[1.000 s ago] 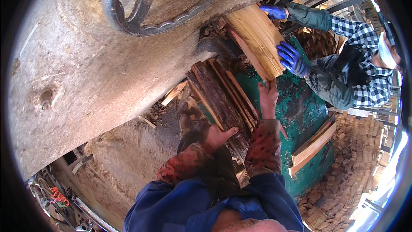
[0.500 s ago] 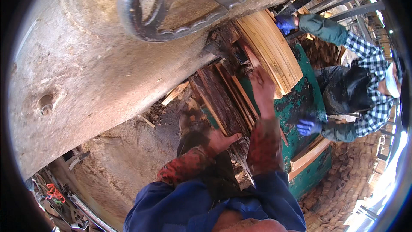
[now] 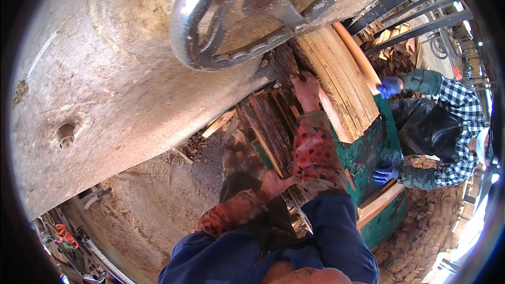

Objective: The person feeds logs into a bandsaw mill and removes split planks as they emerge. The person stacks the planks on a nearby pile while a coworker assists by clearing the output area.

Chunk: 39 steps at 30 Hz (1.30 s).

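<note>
A stack of dark, bark-covered wood slabs lies in front of me on a green metal table. My left hand is at the near end of this stack, its thumb stretched across the end and its other fingers mostly hidden. Farther off, my right hand reaches over the stack with its fingers curled on a dark bark-edged slab. Just right of that hand stands a bundle of pale sawn boards, edges up.
A large metal handwheel sits on the big pale machine panel. Across the table, a co-worker's blue-gloved hand touches a pale board; the other glove rests by more boards. Stacked wood pieces lie lower right.
My right hand has moved away from me and left, off the pale bundle's side onto the bark-edged slab. The co-worker's upper hand has come nearer, with a board now standing off the bundle.
</note>
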Each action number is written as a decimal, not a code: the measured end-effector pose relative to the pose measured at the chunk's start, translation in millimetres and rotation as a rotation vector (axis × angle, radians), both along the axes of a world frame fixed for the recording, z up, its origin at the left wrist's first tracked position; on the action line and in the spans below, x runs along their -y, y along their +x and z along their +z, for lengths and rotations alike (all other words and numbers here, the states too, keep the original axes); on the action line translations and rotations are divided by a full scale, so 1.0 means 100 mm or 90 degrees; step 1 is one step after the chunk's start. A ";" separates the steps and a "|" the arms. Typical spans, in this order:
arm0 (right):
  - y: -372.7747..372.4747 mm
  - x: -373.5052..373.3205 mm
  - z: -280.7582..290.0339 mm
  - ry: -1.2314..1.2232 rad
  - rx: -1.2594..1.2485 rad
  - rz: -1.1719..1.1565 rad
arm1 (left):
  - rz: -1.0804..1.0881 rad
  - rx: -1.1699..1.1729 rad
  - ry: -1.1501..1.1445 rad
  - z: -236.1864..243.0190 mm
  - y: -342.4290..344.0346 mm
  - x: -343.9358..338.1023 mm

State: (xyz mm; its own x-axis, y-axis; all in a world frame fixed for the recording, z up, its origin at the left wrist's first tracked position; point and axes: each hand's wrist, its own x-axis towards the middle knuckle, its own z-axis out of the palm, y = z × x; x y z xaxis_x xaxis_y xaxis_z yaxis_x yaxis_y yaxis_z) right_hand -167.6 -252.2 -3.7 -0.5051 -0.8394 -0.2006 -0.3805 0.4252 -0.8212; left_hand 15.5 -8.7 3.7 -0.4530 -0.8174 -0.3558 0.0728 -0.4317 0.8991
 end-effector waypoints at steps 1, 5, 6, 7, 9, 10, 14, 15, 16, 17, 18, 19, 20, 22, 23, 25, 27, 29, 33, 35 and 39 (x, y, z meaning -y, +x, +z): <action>-0.07 -0.12 0.15 0.039 -0.034 -0.001 | -0.002 0.013 -0.010 0.03 0.00 0.00; -0.36 -0.80 0.37 0.026 -0.236 0.059 | 0.003 0.024 0.000 -0.10 -0.05 -0.05; -0.43 -1.02 0.41 0.016 -0.269 0.046 | 0.000 0.022 0.010 -0.13 -0.07 -0.08; -0.50 -1.22 0.44 0.005 -0.300 0.036 | -0.001 0.023 0.019 -0.15 -0.08 -0.09; -0.67 -1.64 0.44 0.004 -0.278 0.006 | -0.002 0.019 0.039 -0.17 -0.11 -0.10; -0.76 -1.87 0.41 0.013 -0.225 -0.013 | -0.003 0.014 0.049 -0.17 -0.11 -0.11; -0.66 -2.53 0.88 -0.005 0.061 -0.084 | 0.009 0.034 -0.012 -0.48 -0.09 -0.20; -0.67 -2.70 0.91 -0.043 0.083 -0.085 | 0.018 0.022 -0.030 -0.52 -0.09 -0.20; -0.71 -2.89 0.92 -0.027 0.192 -0.124 | 0.000 0.005 -0.020 -0.34 -0.10 -0.12; -0.75 -3.07 0.93 -0.002 0.195 -0.115 | 0.001 -0.014 0.000 -0.31 -0.12 -0.12; -0.78 -3.21 0.96 0.019 0.199 -0.101 | 0.007 -0.033 0.015 -0.27 -0.12 -0.11; -0.83 -3.34 0.99 0.041 0.202 -0.085 | 0.015 -0.053 0.032 -0.26 -0.13 -0.12; -0.88 -3.49 0.92 0.054 0.170 -0.063 | 0.018 -0.053 0.042 -0.27 -0.12 -0.13; -0.90 -3.73 0.87 0.130 0.174 -0.068 | 0.022 -0.052 0.061 -0.29 -0.12 -0.12; -0.91 -3.84 0.86 0.195 0.211 -0.092 | 0.019 -0.050 0.080 -0.29 -0.12 -0.13; -0.92 -3.99 0.82 0.238 0.072 -0.003 | 0.013 -0.042 0.116 -0.14 -0.13 -0.11; -0.91 -4.03 0.84 0.279 -0.070 0.089 | 0.018 -0.030 0.086 -0.18 -0.13 -0.13; -0.88 -3.95 0.97 0.309 -0.203 0.133 | 0.022 -0.022 0.052 -0.22 -0.12 -0.14; -0.65 -3.62 1.13 0.168 -0.255 0.132 | 0.027 -0.035 0.045 -0.23 -0.12 -0.14; -0.46 -3.40 1.09 0.048 -0.304 0.164 | 0.037 -0.046 0.046 -0.27 -0.15 -0.13; 0.01 -3.12 0.83 -0.110 -0.313 0.235 | 0.042 -0.043 0.014 -0.35 -0.15 -0.15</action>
State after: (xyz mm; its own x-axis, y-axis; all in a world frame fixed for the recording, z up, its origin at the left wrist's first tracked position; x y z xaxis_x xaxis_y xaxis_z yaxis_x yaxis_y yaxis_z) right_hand -166.5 59.9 79.1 -0.1755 -0.9752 0.1347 -0.8263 0.0715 -0.5587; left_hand 0.1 6.2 -31.4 -0.4216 -0.8388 -0.3445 0.1625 -0.4436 0.8813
